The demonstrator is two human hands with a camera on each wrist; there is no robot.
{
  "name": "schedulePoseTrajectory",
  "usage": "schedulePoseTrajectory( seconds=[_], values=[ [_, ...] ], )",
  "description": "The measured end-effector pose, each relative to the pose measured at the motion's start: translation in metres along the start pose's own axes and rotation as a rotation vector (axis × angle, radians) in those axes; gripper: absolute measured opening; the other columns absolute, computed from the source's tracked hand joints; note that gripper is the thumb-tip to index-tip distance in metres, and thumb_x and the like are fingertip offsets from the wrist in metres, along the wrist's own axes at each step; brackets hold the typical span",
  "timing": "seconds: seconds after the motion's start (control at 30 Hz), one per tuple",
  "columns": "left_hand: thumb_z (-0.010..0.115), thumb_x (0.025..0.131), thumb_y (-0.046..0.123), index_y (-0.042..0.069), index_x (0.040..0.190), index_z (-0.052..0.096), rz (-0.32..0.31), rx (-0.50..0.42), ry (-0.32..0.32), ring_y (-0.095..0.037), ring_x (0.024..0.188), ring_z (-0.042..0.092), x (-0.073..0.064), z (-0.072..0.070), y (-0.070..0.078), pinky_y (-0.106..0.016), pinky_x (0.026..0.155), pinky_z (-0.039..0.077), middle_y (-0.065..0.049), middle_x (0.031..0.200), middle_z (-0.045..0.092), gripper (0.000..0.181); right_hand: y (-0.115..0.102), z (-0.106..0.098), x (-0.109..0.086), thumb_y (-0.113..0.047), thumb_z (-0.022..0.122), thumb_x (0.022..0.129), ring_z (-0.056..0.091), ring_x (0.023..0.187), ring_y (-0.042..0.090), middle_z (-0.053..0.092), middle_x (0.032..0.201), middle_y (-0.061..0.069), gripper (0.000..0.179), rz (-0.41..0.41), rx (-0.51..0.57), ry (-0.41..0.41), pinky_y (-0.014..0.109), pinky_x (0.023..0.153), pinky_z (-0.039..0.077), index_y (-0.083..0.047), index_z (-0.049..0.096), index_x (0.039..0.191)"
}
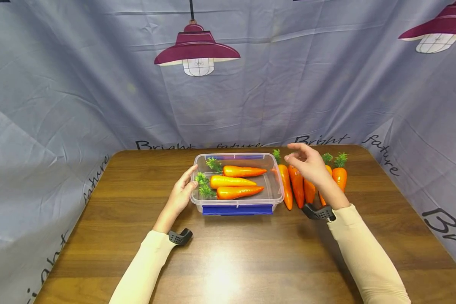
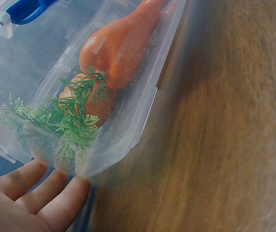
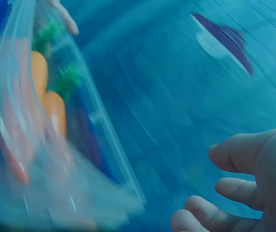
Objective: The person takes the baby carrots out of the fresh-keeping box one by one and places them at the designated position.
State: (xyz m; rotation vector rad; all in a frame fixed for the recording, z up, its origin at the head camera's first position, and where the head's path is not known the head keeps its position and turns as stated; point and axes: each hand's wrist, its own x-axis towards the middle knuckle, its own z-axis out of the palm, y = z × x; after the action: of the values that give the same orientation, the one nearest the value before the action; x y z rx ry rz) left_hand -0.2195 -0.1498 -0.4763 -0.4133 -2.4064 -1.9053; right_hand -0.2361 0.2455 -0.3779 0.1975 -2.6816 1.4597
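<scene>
A clear plastic food container [image 1: 237, 201] with blue clips stands on the table, lid off. Inside lie three orange carrots [image 1: 240, 193] with green tops, tops to the left. My left hand [image 1: 179, 195] rests against the container's left end; in the left wrist view its fingertips [image 2: 75, 191] touch the outer wall. Raised over the right side, my right hand [image 1: 308, 164] holds nothing, its fingers loosely bent and apart. Beneath and around it several more carrots [image 1: 286, 185] lie in a row beside the container, partly hidden by the hand and wrist.
The wooden table [image 1: 228, 253] carries the container near its back edge. A grey curtain [image 1: 258, 93] with printed lamps and lettering hangs behind and at both sides. Each wrist wears a black camera band [image 1: 180, 237].
</scene>
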Motion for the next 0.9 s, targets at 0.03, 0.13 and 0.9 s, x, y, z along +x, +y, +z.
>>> schedulePoseTrajectory(
  seconds=[0.03, 0.13, 0.9],
  values=[
    [0.045, 0.101, 0.005, 0.004, 0.157, 0.036, 0.000, 0.000, -0.002, -0.045, 0.155, 0.023, 0.000, 0.000, 0.000, -0.060, 0.123, 0.026, -0.020, 0.166, 0.029, 0.056, -0.004, 0.006, 0.003, -0.018, 0.065, 0.097, 0.059, 0.074, 0.001, 0.070, 0.100, 0.008, 0.048, -0.015, -0.010, -0.026, 0.021, 0.058, 0.051, -0.001, 0.054, 0.141],
    [0.045, 0.101, 0.005, 0.005, 0.157, 0.036, -0.011, -0.002, -0.004, -0.043, 0.155, 0.023, 0.000, 0.001, 0.001, -0.058, 0.124, 0.027, -0.020, 0.167, 0.029, 0.056, -0.015, 0.024, 0.010, -0.018, 0.066, 0.097, 0.062, 0.076, 0.008, 0.069, 0.108, 0.022, 0.047, -0.038, -0.023, -0.107, 0.022, 0.059, 0.052, -0.002, 0.056, 0.139],
    [0.045, 0.101, 0.004, 0.004, 0.157, 0.036, -0.003, -0.013, 0.004, -0.044, 0.154, 0.026, 0.000, 0.001, 0.000, -0.060, 0.122, 0.030, -0.021, 0.166, 0.029, 0.056, -0.049, 0.131, 0.026, -0.014, 0.067, 0.091, 0.069, 0.104, 0.025, 0.075, 0.109, 0.013, 0.045, -0.178, -0.158, -0.497, 0.036, 0.089, 0.057, -0.003, 0.062, 0.135]
  ],
)
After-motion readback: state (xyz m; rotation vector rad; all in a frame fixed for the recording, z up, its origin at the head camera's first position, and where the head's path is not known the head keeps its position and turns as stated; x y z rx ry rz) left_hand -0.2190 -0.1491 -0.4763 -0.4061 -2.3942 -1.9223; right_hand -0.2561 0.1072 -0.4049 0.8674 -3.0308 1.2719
